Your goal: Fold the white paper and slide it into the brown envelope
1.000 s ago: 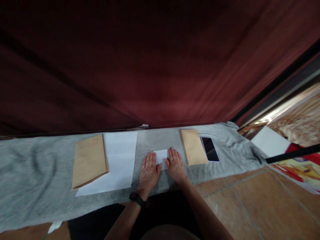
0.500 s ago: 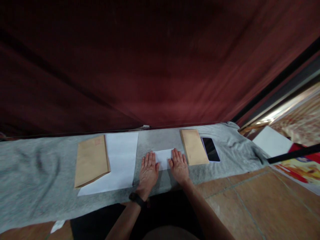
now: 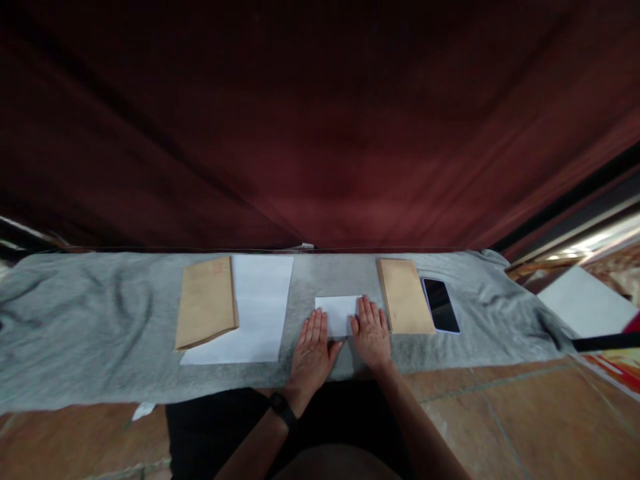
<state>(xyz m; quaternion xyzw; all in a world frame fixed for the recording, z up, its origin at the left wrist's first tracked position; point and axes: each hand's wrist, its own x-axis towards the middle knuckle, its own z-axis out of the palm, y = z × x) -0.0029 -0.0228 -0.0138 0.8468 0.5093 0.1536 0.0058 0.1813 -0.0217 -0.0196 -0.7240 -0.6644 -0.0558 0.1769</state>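
A small white piece of paper (image 3: 339, 313), seemingly folded, lies flat on the grey cloth in front of me. My left hand (image 3: 313, 353) rests palm down at its left lower edge, fingers stretched out and thumb spread to the right. On the paper's right edge lies my right hand (image 3: 371, 333), also flat with its fingers extended. Just right of that hand is a stack of brown envelopes (image 3: 407, 297). To the left, larger white sheets (image 3: 263, 307) lie partly under another pile of brown envelopes (image 3: 207, 303).
A phone (image 3: 441, 305) lies beside the right envelopes. The grey cloth (image 3: 100, 320) covers the long surface, with a dark red curtain-like backdrop (image 3: 320, 167) behind it. At the far right are a white board-like item (image 3: 587, 300) and a colourful printed package (image 3: 617, 365). Below is tiled floor (image 3: 500, 407).
The view has shifted, so the things appear further right. My left hand has slid down along the paper, uncovering its upper left corner. My right hand stays on the right edge.
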